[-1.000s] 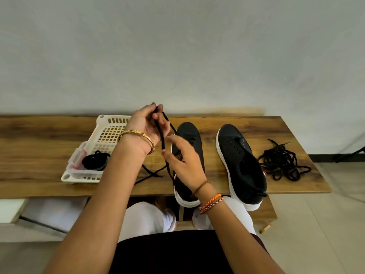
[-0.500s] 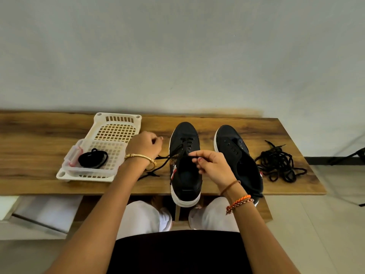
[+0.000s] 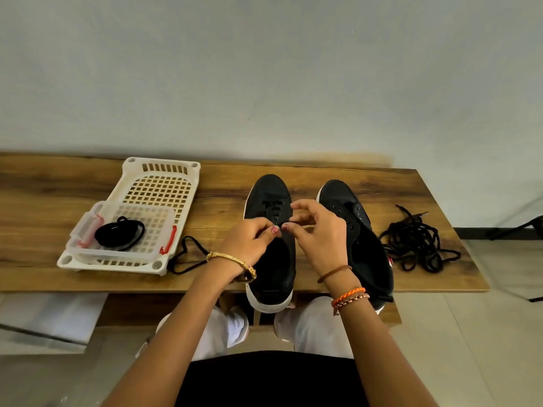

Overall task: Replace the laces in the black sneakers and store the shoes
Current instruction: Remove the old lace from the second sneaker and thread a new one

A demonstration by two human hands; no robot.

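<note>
Two black sneakers with white soles lie side by side on the wooden table (image 3: 323, 274). The left sneaker (image 3: 271, 262) has a black lace (image 3: 188, 257) threaded through its front eyelets; the lace's slack loops on the table to its left. My left hand (image 3: 249, 240) and my right hand (image 3: 316, 233) meet over this shoe's eyelets, each pinching the lace at the fingertips. The right sneaker (image 3: 361, 239) has bare eyelets.
A white slotted basket (image 3: 164, 174) stands at the left with a clear lidded box (image 3: 88, 230) in it holding a coiled black lace (image 3: 119, 235). A tangle of loose black laces (image 3: 417, 242) lies at the table's right end. The wall is close behind.
My left hand has come down from its raised pull and moved right onto the left sneaker. My right hand has shifted up to meet it at the eyelets.
</note>
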